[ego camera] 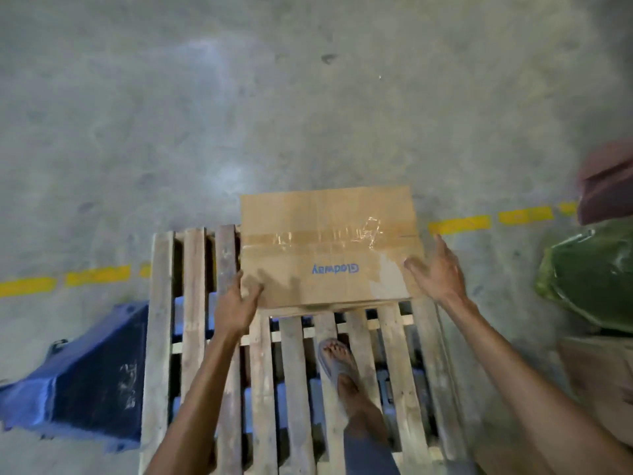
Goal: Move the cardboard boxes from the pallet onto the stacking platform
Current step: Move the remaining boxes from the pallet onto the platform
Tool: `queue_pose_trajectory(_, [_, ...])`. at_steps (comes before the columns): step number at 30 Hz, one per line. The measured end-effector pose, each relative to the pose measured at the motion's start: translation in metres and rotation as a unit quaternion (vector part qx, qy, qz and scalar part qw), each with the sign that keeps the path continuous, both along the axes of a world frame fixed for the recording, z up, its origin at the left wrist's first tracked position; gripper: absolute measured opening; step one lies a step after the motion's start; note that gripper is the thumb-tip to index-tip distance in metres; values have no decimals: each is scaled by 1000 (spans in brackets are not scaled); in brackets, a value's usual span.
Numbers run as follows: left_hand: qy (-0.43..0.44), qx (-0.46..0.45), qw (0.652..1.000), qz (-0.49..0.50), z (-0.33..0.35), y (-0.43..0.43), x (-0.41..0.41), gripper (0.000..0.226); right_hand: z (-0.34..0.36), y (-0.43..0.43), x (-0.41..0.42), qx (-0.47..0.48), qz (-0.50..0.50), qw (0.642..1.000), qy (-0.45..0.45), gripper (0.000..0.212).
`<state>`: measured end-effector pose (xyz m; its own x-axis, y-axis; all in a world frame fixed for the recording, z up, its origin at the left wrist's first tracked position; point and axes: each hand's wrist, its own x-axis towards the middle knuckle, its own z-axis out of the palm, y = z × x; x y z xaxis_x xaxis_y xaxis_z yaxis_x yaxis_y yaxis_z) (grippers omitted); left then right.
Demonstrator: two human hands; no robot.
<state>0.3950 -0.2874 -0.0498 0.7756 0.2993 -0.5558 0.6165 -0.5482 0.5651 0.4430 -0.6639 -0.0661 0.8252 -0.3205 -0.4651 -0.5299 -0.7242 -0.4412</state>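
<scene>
Left hand (236, 303) is pinching the brown taped cardboard box (329, 248); right hand (440, 274) is hovering spread alongside. The box is sitting mid-frame on pale wooden slats (294, 371), pallet or platform unclear.

floor (308, 108): grey concrete | yellow dashed line (459, 225) | pale glare (202, 60), perhaps lamplight
</scene>
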Motion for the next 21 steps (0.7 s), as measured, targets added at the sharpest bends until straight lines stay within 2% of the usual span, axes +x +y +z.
queue_pose_trajectory(2, [16,-31,998,47,-29,3,40,61,-32,-13,35,13,-26,999,29,107])
queue_pose_trajectory(5, [43,-51,994,92,-73,20,80,77,-70,-25,67,80,-80,992,55,105])
queue_pose_trajectory(8, [80,-75,983,148,-108,32,98,93,-96,-23,75,135,-110,983,64,86])
queue_pose_trajectory(10, [91,-92,977,168,-110,29,102,90,-107,-22,73,154,-113,980,50,64])
queue_pose_trajectory(15, [83,-92,979,160,-90,21,84,88,-98,-26,42,191,-145,970,32,79])
queue_pose_trajectory(19, [77,-84,984,137,-58,11,53,71,-63,-29,-9,211,-174,961,27,58])
queue_pose_trajectory(21, [76,-82,987,115,-34,6,31,61,-36,-33,-46,214,-195,957,19,59])
